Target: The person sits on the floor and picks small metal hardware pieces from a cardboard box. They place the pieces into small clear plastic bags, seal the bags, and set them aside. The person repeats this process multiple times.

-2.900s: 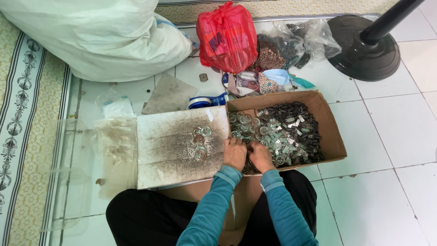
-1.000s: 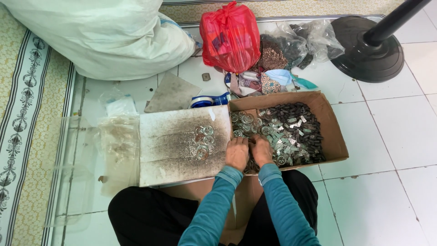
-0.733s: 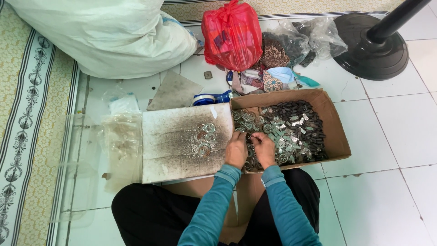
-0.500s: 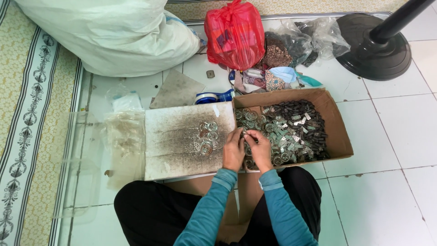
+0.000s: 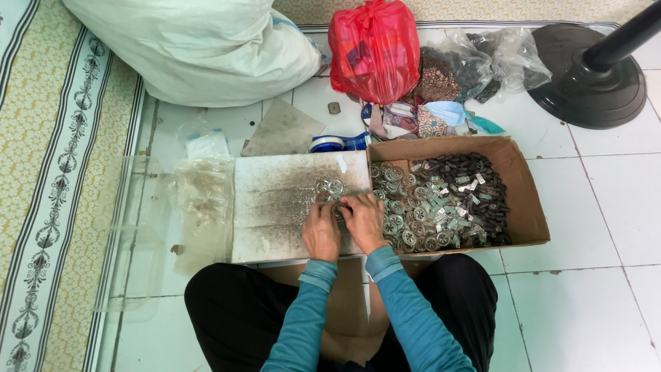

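Both hands' grip, left hand [image 5: 321,231] and right hand [image 5: 363,219], clamped on small silvery metal discs [image 5: 329,187].

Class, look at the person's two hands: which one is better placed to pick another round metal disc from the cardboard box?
Probably the right hand: it lies at the cardboard box edge, beside the metal discs. The left hand rests over the white board.

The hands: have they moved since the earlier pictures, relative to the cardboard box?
Yes. Both the left hand and right hand shifted left, from over the cardboard box onto the white board.
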